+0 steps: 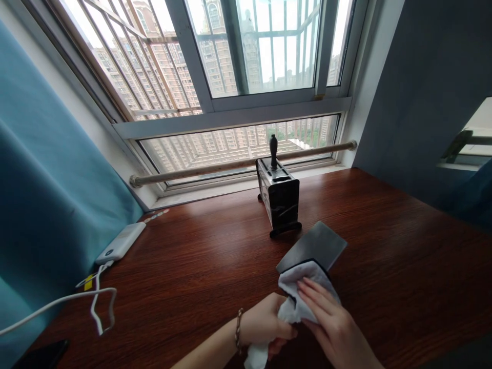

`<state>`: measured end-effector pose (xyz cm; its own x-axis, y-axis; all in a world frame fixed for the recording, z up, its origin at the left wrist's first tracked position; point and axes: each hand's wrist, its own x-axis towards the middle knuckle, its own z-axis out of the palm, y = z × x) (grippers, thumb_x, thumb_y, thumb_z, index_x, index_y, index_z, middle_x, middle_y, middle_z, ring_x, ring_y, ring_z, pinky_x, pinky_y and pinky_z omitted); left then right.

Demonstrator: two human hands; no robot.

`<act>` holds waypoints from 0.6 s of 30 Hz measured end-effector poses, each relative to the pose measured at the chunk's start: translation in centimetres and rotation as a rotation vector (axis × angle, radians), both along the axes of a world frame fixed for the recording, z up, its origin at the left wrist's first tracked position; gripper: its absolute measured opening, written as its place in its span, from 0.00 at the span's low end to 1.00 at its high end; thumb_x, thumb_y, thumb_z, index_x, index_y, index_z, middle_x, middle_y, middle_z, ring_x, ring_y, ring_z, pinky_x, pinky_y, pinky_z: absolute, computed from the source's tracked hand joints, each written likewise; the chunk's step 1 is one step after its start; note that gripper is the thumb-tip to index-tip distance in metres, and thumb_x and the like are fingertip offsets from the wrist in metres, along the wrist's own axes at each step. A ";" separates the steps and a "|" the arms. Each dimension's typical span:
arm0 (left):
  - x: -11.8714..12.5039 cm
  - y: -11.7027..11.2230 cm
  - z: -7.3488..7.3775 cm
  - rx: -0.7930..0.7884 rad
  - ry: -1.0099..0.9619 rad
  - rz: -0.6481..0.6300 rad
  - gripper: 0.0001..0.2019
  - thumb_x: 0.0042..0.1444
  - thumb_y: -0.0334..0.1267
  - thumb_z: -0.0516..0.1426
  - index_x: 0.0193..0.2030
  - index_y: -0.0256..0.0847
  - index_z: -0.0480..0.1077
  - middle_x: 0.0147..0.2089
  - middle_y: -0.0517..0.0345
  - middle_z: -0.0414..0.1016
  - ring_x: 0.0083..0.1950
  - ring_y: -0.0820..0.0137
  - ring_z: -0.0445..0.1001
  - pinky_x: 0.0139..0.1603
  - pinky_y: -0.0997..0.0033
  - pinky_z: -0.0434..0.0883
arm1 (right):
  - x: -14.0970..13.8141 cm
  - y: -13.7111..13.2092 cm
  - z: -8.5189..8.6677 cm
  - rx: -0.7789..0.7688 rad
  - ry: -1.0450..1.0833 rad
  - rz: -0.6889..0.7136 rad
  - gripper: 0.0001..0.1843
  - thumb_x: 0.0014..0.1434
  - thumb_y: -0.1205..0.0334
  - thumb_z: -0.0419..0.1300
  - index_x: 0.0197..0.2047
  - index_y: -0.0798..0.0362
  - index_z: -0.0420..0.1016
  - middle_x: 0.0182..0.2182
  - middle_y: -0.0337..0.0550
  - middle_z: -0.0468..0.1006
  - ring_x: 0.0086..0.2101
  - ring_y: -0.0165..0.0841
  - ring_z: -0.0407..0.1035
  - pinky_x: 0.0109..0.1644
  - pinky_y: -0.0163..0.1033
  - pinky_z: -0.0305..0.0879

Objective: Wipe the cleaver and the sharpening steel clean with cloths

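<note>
A cleaver's broad grey blade points away from me, tilted to the right, above the table. My left hand is closed around its handle end, which is hidden by white tissue wrapped there; tissue also hangs below the fist. My right hand presses a folded white cloth with a dark edge onto the near part of the blade, fingers together on top. Beyond the blade stands a black and steel knife block with one dark-handled knife upright in it.
The brown wooden table runs up to a barred window with a rail. At left lie a white power bank, its white cable and a dark phone-like object, beside a blue curtain.
</note>
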<state>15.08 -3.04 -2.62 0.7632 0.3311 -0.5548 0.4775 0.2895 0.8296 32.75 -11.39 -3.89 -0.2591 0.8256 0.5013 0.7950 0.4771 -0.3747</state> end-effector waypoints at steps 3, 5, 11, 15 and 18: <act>-0.1 0.0 0.1 -0.036 -0.051 0.044 0.09 0.40 0.34 0.54 0.30 0.39 0.58 0.14 0.70 0.58 0.13 0.77 0.58 0.13 0.78 0.60 | -1.1 -0.2 0.4 0.012 0.041 0.051 0.18 0.64 0.68 0.50 0.55 0.64 0.67 0.54 0.51 0.66 0.55 0.40 0.59 0.58 0.41 0.61; -0.3 -0.1 0.1 -0.054 -0.073 0.049 0.08 0.41 0.34 0.54 0.30 0.38 0.59 0.14 0.70 0.58 0.13 0.78 0.58 0.14 0.78 0.59 | -0.7 -0.1 1.2 -0.031 0.146 0.075 0.16 0.64 0.67 0.50 0.54 0.58 0.68 0.51 0.48 0.70 0.53 0.38 0.61 0.57 0.41 0.62; -0.4 -0.2 0.0 -0.043 -0.062 0.005 0.05 0.40 0.32 0.55 0.23 0.36 0.61 0.14 0.66 0.60 0.12 0.77 0.58 0.12 0.78 0.58 | 0.6 0.1 2.6 -0.223 0.370 0.195 0.15 0.66 0.66 0.49 0.53 0.46 0.67 0.42 0.41 0.72 0.46 0.35 0.64 0.49 0.39 0.64; -0.3 -0.3 -0.1 -0.001 -0.046 0.052 0.03 0.40 0.30 0.53 0.22 0.37 0.60 0.14 0.65 0.60 0.12 0.77 0.59 0.11 0.78 0.57 | -0.4 -0.1 1.7 -0.097 0.307 0.152 0.18 0.65 0.66 0.51 0.57 0.46 0.63 0.48 0.41 0.70 0.50 0.36 0.62 0.54 0.39 0.61; -0.2 -0.5 -0.1 -0.003 -0.051 0.076 0.02 0.39 0.29 0.52 0.22 0.37 0.60 0.13 0.66 0.60 0.12 0.76 0.59 0.10 0.78 0.59 | -1.1 -0.5 0.9 -0.013 0.267 0.120 0.21 0.64 0.67 0.52 0.59 0.50 0.60 0.52 0.44 0.67 0.53 0.38 0.61 0.57 0.39 0.59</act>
